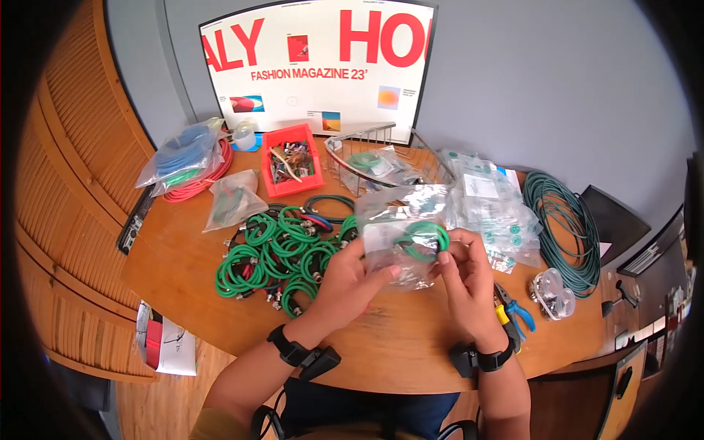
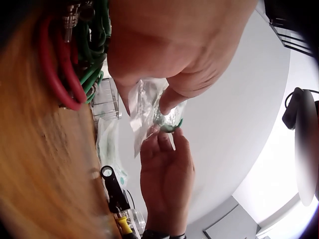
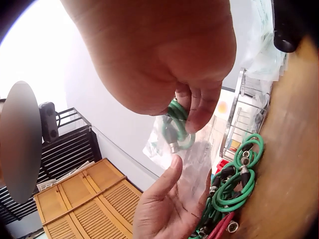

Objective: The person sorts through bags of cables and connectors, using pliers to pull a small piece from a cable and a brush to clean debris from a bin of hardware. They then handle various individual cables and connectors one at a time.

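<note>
Together, both hands [image 1: 352, 290] [image 1: 469, 282] hold a bagged green cable [image 1: 443, 235] between them.

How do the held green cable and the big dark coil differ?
The green cable is a small loop; the dark coil is far bigger. The green cable is brighter; the dark coil darker. The green cable is held up; the dark coil lies on the table. Both are coiled.
</note>
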Tool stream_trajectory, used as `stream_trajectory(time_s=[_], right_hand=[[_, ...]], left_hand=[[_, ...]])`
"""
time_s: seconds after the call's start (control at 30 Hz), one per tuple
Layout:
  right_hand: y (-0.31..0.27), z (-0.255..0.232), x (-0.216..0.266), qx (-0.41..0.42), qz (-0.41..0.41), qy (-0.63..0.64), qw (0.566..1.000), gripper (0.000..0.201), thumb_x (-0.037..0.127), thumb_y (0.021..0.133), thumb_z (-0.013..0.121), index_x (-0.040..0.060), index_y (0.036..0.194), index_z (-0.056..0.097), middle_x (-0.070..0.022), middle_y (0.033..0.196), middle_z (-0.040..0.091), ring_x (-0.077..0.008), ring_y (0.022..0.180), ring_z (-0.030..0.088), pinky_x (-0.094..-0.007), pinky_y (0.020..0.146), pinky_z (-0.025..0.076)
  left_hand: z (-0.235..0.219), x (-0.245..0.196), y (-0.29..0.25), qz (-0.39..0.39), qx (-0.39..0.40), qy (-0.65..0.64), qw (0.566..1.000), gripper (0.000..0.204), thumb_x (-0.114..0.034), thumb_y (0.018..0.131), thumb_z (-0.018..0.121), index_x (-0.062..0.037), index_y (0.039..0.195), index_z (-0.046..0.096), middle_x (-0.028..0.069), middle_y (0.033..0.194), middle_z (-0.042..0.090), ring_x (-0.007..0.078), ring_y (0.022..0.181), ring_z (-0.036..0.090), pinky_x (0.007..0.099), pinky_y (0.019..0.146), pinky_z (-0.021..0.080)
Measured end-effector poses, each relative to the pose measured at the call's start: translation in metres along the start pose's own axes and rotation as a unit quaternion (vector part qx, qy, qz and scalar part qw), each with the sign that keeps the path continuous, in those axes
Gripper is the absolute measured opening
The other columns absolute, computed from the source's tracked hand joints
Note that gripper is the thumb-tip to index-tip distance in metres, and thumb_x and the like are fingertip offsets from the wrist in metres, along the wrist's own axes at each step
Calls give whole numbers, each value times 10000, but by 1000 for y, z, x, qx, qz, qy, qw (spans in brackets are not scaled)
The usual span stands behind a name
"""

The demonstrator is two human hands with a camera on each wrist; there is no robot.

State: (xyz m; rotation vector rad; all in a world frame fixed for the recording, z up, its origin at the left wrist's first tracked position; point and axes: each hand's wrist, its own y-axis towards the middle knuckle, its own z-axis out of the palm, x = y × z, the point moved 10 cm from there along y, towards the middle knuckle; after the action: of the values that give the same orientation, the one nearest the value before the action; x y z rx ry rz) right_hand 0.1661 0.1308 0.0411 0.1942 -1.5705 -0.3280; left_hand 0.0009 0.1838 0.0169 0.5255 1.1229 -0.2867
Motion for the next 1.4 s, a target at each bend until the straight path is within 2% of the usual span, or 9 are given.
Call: stream_trajectory(time_s=[0.27,0.37,0.43,0.5,0.63,0.73,1.03,1.3,1.4], right_hand=[[1,14,-8,117,33,-86,989,269,-12,1072,569,-15,1341,582,-40,1085,685,-95,954,650,-259,815,545],[3,10,-5,62,-21,-86,994,231,16,1085,561,-15,1307,616,-41,1076,693,-114,938,672,-275,795,567],[2,-2,-17,-29,62,64,996,203,50,1100,551,-12,1279,623,-53,1085,695,-128,945,683,-286,777,584],[-3,-10,-14,-62,52,10,997,185,117,1096,588,3,1240,613,-63,1164,666,-126,998,629,-279,854,519],[-3,-1,6,-34,-65,-88,993,536,238,939,811,59,1324,483,-129,1400,493,-194,1169,512,-333,980,446],[-7,12,-16,-18,-21,-29,999,664,101,869,865,88,1330,388,-118,1342,480,-183,1165,503,-346,994,455],[-17,-4,-30,-97,6,-56,994,403,-32,967,727,91,1179,407,-16,1042,477,-88,890,492,-225,794,437],[0,7,-1,6,-49,-148,988,212,27,980,744,43,1147,614,-20,1043,614,-94,928,580,-249,816,472],[18,-14,8,-78,-48,-119,989,141,11,983,733,17,1094,648,-12,1022,644,-91,907,602,-261,795,493]], left_hand=[[8,32,-9,-136,48,-65,987,432,-206,1105,621,9,1470,536,59,1388,657,131,1234,634,325,1063,516],[8,33,-8,-160,53,-111,979,420,-223,1101,632,5,1448,567,49,1355,675,115,1213,631,309,1052,513],[9,27,-8,-157,43,-122,979,406,-219,1101,632,3,1437,581,44,1331,684,108,1196,632,305,1040,516],[7,28,-10,-155,28,-135,978,392,-215,1102,632,1,1426,594,39,1308,692,101,1179,632,302,1029,518],[-7,24,-7,-157,17,-28,987,335,-177,1102,612,-28,1402,614,24,1258,700,84,1116,629,290,939,539],[-15,33,-12,-201,24,15,979,378,-237,1097,637,-72,1436,604,-18,1160,726,4,895,585,197,646,450],[12,16,-5,-150,98,-74,981,536,-88,1066,659,-13,1545,429,58,1468,571,130,1315,563,347,1137,468],[20,24,-5,-106,115,-52,986,639,-18,1039,666,-19,1587,338,95,1489,551,183,1330,592,377,1114,514],[25,18,-8,-129,93,-125,979,708,12,999,698,-50,1602,332,174,1517,544,279,1240,686,407,1048,573]])
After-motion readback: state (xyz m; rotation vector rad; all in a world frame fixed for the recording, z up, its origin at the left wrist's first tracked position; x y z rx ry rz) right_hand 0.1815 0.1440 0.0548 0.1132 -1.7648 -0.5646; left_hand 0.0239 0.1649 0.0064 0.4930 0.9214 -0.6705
